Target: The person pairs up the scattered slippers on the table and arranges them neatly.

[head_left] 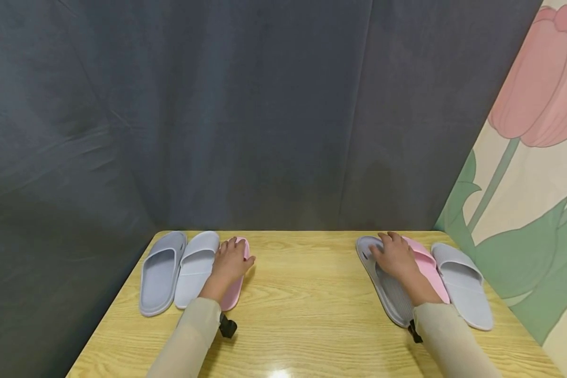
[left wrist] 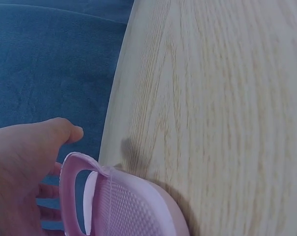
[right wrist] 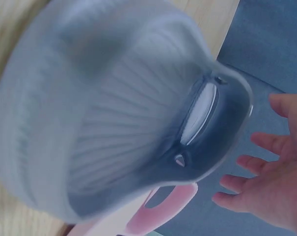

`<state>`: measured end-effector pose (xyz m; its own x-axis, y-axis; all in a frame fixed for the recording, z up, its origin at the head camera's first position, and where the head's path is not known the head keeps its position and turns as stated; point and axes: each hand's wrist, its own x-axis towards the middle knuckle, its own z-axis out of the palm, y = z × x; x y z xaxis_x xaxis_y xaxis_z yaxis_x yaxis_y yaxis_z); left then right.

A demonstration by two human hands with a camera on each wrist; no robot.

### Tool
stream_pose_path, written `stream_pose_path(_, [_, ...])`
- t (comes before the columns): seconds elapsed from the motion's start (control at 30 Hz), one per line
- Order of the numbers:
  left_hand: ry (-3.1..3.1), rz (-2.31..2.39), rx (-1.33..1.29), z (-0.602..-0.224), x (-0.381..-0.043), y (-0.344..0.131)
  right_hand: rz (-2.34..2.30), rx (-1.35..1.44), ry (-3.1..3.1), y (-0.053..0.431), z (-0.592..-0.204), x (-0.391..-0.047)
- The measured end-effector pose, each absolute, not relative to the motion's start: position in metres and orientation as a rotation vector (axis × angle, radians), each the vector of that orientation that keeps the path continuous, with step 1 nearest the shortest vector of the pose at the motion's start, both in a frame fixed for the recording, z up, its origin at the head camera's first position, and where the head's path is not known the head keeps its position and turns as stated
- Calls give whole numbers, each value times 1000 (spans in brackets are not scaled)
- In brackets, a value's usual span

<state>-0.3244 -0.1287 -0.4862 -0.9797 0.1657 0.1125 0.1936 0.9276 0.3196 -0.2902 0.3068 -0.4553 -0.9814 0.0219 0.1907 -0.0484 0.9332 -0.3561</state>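
My left hand [head_left: 229, 262] hovers over the pink slipper [head_left: 234, 292] at the inner side of the left group, partly hiding it. In the left wrist view its thumb and fingers [left wrist: 50, 191] are spread behind the slipper's strap. Over the dark grey slipper [head_left: 394, 298] on the right is my right hand [head_left: 397, 260]. Its fingers [right wrist: 236, 183] show spread out in the right wrist view, apart from the strap of that slipper. Neither hand grips anything.
Left of the left hand lie a white slipper [head_left: 196, 273] and a grey-blue slipper [head_left: 159, 278]. A second pink slipper [head_left: 427, 268] and a light grey slipper [head_left: 465, 291] lie at the right. A dark curtain [head_left: 283, 115] hangs behind the wooden table [head_left: 307, 294]; a painted wall [head_left: 534, 220] borders the right.
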Motion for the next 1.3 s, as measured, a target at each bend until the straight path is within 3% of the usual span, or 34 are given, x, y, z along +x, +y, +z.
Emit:
stream_pose_path(0.97, [-3077, -444, -245, -485, -331, -128, 560, -175, -3004, 354, -458, -303])
stream_pose_path(1.3, [-3086, -448, -206, -486, -333, -130, 550, -129, -2991, 366, -458, -300])
